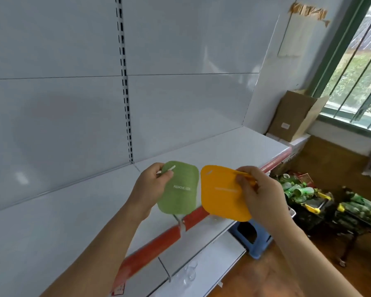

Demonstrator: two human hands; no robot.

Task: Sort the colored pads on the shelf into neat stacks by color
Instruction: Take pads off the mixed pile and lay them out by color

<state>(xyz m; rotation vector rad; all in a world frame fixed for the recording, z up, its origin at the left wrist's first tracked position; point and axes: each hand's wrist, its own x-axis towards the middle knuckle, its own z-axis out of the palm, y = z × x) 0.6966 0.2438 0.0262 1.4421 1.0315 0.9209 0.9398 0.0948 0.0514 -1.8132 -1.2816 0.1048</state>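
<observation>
Holding one pad in each hand, we pinch a green pad by its top corner in our left hand and an orange pad by its upper edge in our right hand, both raised above the white shelf; we see no stacks on it yet, so sorting seems barely begun. Further right stand a cardboard box, a blue stool and carts of green bottles; nothing blocks the shelf

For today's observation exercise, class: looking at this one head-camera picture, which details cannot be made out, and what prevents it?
- Orange pad: its white print is too faint to read in the head view.
- Right hand: it covers the orange pad's right edge.
- Green pad: the left hand hides its upper left corner.
- Stacks on the shelf: none visible; the shelf's left part is cut off by the frame edge.
</observation>
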